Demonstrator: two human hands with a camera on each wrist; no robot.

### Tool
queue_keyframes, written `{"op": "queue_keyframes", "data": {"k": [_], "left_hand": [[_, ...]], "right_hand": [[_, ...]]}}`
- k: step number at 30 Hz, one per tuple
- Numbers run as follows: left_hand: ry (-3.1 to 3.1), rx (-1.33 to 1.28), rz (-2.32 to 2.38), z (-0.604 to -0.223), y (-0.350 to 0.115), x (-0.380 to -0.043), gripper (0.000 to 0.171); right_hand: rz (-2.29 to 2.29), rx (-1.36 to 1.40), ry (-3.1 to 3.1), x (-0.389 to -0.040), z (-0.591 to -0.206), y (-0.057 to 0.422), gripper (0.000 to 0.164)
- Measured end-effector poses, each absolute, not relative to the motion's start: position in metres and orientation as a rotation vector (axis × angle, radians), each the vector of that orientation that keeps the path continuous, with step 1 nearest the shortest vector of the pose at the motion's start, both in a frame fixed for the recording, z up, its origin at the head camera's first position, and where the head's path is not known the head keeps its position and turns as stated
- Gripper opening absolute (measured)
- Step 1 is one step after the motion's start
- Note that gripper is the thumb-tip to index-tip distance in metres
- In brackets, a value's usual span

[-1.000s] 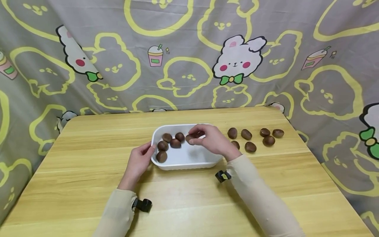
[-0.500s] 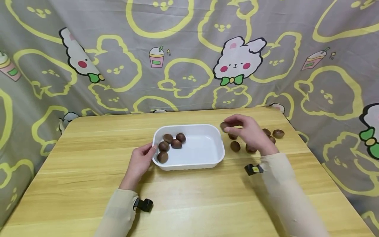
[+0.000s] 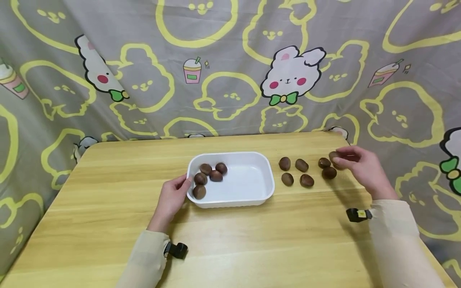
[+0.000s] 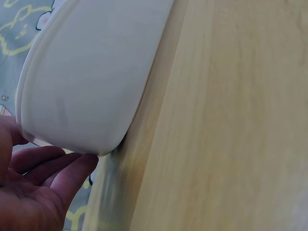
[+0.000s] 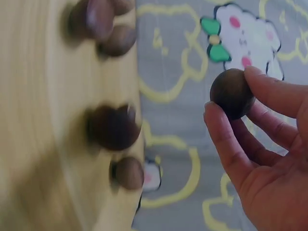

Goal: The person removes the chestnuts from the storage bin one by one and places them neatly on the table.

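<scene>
My right hand (image 3: pixel 361 168) pinches a brown chestnut (image 5: pixel 232 94) between thumb and fingertips, over the far right of the table. Close under that hand lie two glossy chestnuts (image 3: pixel 329 173), with another partly hidden by the fingers. At the left end of a white rectangular tray (image 3: pixel 248 203), my left hand (image 3: pixel 173 196) holds the wall, thumb at the rim. In the left wrist view its fingertips (image 4: pixel 89 161) touch the tray's outer side. Several chestnuts (image 3: pixel 216 176) are gathered in the tray's left half.
Several more chestnuts (image 3: pixel 307 181) lie in two short rows just right of the tray. The wooden table (image 3: pixel 230 248) ends at a grey curtain (image 3: pixel 230 100) with yellow cartoon outlines. A black wrist camera (image 3: pixel 356 215) sits on the right cuff.
The right hand has carried the chestnut out of the tray and rightward, past the rows, to the far right group. The left hand keeps its hold on the tray.
</scene>
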State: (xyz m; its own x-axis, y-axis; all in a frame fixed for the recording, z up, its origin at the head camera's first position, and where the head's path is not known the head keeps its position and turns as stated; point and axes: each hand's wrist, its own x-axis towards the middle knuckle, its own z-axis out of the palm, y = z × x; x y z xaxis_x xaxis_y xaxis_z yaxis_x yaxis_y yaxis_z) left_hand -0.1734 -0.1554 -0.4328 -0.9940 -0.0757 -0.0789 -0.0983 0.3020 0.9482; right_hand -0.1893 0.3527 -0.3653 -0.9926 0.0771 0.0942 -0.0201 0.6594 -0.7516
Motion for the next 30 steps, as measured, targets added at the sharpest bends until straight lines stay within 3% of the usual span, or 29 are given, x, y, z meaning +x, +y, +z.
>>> {"op": "queue_keyframes", "data": {"k": [12,30], "left_hand": [[2.507,-0.217,1.84,-0.436,-0.156,-0.172,0.04],[2.505,-0.191,1.829,-0.435,-0.156,-0.175,0.04]], "right_hand": [[1.138,-0.169,-2.881,-0.186,-0.391,0.391,0.055],[0.983,-0.12,-3.001,-0.191,-0.415,0.397,0.039]]}}
